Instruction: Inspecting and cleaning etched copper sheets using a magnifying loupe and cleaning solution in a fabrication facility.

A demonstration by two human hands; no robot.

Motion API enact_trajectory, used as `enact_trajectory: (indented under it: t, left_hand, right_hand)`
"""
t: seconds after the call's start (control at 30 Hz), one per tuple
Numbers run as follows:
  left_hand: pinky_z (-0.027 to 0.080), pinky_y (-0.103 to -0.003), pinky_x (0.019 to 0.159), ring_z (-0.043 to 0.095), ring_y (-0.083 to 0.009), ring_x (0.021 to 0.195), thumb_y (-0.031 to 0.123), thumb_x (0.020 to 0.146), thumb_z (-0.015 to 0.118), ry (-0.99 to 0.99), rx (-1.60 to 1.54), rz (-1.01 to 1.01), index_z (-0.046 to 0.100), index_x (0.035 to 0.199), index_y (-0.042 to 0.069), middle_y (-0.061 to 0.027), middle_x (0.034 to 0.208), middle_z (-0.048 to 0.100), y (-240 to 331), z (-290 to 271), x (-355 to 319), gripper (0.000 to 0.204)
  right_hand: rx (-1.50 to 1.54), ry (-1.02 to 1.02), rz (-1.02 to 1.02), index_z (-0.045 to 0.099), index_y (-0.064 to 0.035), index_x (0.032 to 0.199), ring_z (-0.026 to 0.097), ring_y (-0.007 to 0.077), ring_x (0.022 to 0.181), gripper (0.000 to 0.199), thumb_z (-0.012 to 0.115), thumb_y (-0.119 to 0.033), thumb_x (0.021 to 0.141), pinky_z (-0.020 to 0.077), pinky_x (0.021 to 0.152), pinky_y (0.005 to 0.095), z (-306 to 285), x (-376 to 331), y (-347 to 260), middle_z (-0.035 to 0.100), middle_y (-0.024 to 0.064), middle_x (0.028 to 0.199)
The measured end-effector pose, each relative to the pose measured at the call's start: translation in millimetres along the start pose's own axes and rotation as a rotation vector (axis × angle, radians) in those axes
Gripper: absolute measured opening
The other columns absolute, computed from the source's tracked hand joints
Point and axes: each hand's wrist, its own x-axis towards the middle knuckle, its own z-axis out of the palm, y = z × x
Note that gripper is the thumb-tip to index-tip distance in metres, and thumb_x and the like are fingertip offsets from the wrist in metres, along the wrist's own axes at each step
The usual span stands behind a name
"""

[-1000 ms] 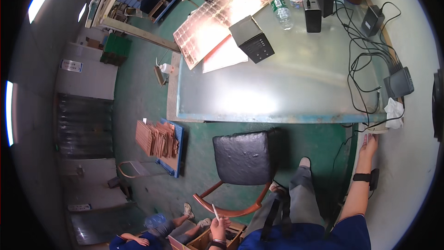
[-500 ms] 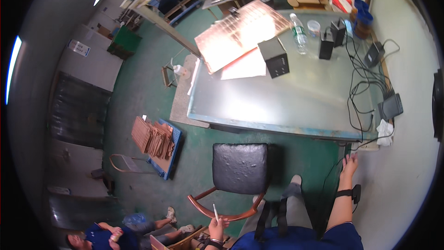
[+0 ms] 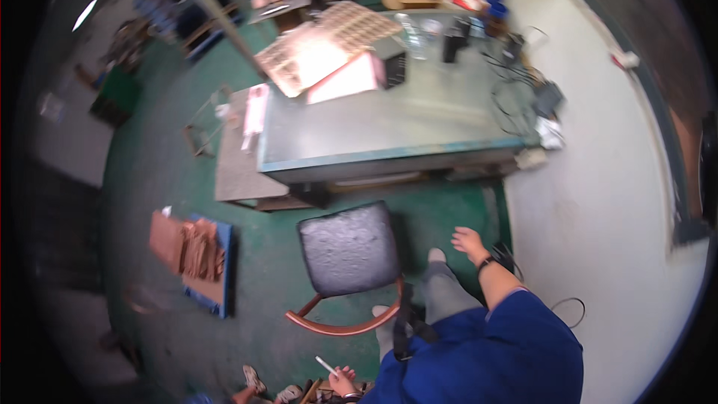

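My left hand (image 3: 343,381), low in the view beside the chair back, is closed on a slim white pen-like stick (image 3: 326,366) that points up and to the left. To the right, my right hand (image 3: 469,242) hangs in the air with its fingers apart and holds nothing. Between my arms and the table stands a chair with a black padded seat (image 3: 349,247) and a curved wooden back (image 3: 344,328). My right hand is apart from the chair and from the table edge.
A metal-topped table (image 3: 434,116) bears a large panel (image 3: 321,45), a black box (image 3: 392,65), a bottle (image 3: 413,36) and tangled cables (image 3: 508,90). Brown sheets (image 3: 200,251) lie on a blue trolley (image 3: 225,265) at left. A wall (image 3: 598,179) runs along the right. Another person's shoes (image 3: 254,380) show below.
The whole view has shifted and turned. My right hand has come away from the table's right corner and cables. My left hand still holds the white stick. The other person has mostly left the view.
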Motion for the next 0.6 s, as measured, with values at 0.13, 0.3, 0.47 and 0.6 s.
enact_trajectory:
  t: [0.13, 0.3, 0.47, 0.6]
  left_hand:
    - [0.047, -0.038, 0.06, 0.056, -0.0249, 0.069, 0.028, 0.088, 0.053, -0.069, -0.125, -0.069, 0.052, 0.093, 0.006, -0.0147, 0.082, 0.06, 6.6, -43.6, 31.5, 0.023]
    - [0.034, -0.047, 0.093, 0.049, -0.0246, 0.104, 0.041, 0.082, 0.06, -0.49, -0.369, -0.404, 0.053, 0.11, 0.007, -0.0076, 0.109, 0.058, -22.9, -96.0, 94.7, 0.044]
    - [0.045, -0.025, 0.047, 0.055, -0.0146, 0.056, 0.025, 0.091, 0.049, 0.163, 0.035, 0.099, 0.046, 0.101, 0.007, -0.0069, 0.077, 0.059, 56.7, 30.3, 12.2, 0.021]
    - [0.046, -0.023, 0.051, 0.055, -0.012, 0.058, 0.021, 0.093, 0.047, 0.028, 0.013, 0.223, 0.048, 0.102, 0.005, -0.0061, 0.077, 0.059, 98.4, 91.4, -13.1, 0.018]
  right_hand:
    - [-0.003, 0.092, 0.025, 0.046, -0.0026, 0.125, 0.06, 0.0225, 0.091, 0.037, 0.044, -0.009, 0.088, 0.0503, 0.075, 0.0343, 0.0, -11.0, 11.4, 0.057, 0.0134, 0.111]
    - [0.067, 0.173, 0.057, 0.047, -0.0022, 0.123, 0.059, 0.0232, 0.091, 0.037, 0.042, -0.007, 0.086, 0.0501, 0.075, 0.0353, -37.9, -13.4, 38.5, 0.057, 0.0141, 0.11]
    - [0.132, 0.228, 0.102, 0.048, -0.0027, 0.122, 0.06, 0.0238, 0.088, 0.037, 0.042, -0.008, 0.086, 0.0503, 0.074, 0.0358, -93.4, -15.0, 64.1, 0.058, 0.0142, 0.108]
    - [0.143, 0.324, 0.12, 0.054, -0.0055, 0.112, 0.062, 0.02, 0.074, 0.03, 0.051, -0.009, 0.082, 0.0505, 0.061, 0.0332, -131.0, -11.8, 85.8, 0.062, 0.0087, 0.089]
